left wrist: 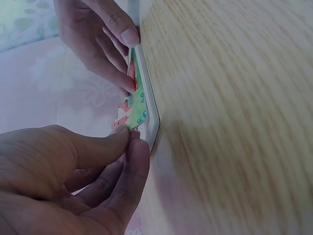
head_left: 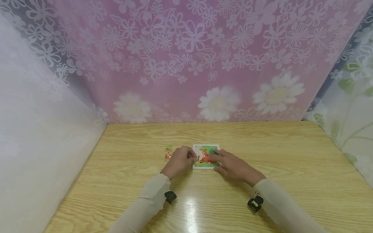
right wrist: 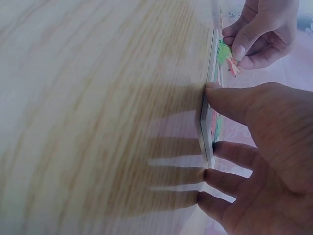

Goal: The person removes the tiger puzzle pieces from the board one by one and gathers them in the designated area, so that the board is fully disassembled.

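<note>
A white-rimmed picture puzzle tray (head_left: 202,168) lies flat on the table, showing an orange striped tiger on green. At its left side my left hand (head_left: 181,159) pinches a green and orange puzzle piece (right wrist: 224,52) between thumb and fingers. The piece is tilted over the tray's left part in the left wrist view. From the right, my right hand (head_left: 234,166) rests on the tray with fingers spread. Its thumb (right wrist: 227,100) touches the near edge, and a finger reaches onto the picture. Loose puzzle pieces (head_left: 168,149) lie left of the tray, partly hidden by my left hand.
The wood-grain table (head_left: 116,191) extends on both sides of the tray. A pink flowered curtain (head_left: 175,74) hangs along the far edge, with pale curtains at left and right. Both wrists carry small black devices (head_left: 255,204).
</note>
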Motion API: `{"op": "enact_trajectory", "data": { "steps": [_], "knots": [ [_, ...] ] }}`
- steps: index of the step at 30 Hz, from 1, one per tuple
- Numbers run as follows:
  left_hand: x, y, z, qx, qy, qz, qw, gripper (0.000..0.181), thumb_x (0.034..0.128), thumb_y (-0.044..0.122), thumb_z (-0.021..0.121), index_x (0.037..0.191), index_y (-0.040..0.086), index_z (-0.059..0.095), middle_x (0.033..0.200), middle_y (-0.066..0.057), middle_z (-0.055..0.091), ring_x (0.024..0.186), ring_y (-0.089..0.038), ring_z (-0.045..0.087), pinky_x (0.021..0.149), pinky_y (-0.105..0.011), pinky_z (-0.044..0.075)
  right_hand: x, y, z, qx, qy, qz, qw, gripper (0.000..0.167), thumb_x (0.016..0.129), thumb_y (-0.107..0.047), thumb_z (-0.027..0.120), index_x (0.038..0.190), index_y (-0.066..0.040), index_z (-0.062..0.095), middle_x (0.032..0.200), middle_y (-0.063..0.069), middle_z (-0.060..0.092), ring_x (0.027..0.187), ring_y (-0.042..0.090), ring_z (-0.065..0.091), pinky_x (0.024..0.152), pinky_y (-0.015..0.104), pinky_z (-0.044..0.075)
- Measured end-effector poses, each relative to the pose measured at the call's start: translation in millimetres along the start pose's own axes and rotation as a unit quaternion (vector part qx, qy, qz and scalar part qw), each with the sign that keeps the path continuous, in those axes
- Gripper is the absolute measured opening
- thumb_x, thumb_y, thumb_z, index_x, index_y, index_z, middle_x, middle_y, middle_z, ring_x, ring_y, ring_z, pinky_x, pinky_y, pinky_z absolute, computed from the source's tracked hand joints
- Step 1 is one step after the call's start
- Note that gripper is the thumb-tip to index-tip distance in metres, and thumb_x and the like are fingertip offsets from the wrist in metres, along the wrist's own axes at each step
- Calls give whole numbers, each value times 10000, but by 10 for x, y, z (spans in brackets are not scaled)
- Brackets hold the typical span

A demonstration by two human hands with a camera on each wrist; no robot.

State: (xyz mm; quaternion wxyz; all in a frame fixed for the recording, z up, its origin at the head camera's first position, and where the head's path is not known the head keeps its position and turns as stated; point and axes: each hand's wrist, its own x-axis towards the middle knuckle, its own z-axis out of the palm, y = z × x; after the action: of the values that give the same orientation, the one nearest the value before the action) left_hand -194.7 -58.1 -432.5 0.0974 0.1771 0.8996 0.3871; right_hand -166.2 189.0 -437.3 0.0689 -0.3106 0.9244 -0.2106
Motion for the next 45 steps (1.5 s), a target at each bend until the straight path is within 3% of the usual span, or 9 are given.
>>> {"op": "enact_trajectory", "data": {
  "steps": [11, 34, 45],
  "knots": [
    [-48, -65, -113, -148, 80, 17, 9999, 51, 968, 64, 690, 983, 55, 738, 908, -13, 696, 790, -129, 627, 717, -324, 537, -7, -7, -2, -114, 11, -71, 9999, 406, 1014, -188, 642, 1400, -71, 601, 1520, 315, 393, 1402, 500, 367, 1049, 617, 406],
    [-301, -434, -476, 20, 471, -474, 9978, 88, 948, 130, 734, 919, 47, 735, 884, 8, 683, 824, -145, 634, 770, -362, 543, -15, 3, 13, -190, 36, -58, 9998, 408, 1018, -203, 633, 1402, -69, 600, 1526, 307, 391, 1409, 498, 359, 1068, 619, 386],
    [-401, -557, -606, 152, 505, -731, 9959, 84, 941, 137, 742, 912, 58, 741, 859, 1, 681, 793, -142, 620, 717, -334, 528, -11, 20, 23, -152, 51, -94, 9998, 406, 1021, -210, 629, 1400, -68, 600, 1522, 312, 394, 1409, 503, 355, 1066, 624, 386]
  ]
}}
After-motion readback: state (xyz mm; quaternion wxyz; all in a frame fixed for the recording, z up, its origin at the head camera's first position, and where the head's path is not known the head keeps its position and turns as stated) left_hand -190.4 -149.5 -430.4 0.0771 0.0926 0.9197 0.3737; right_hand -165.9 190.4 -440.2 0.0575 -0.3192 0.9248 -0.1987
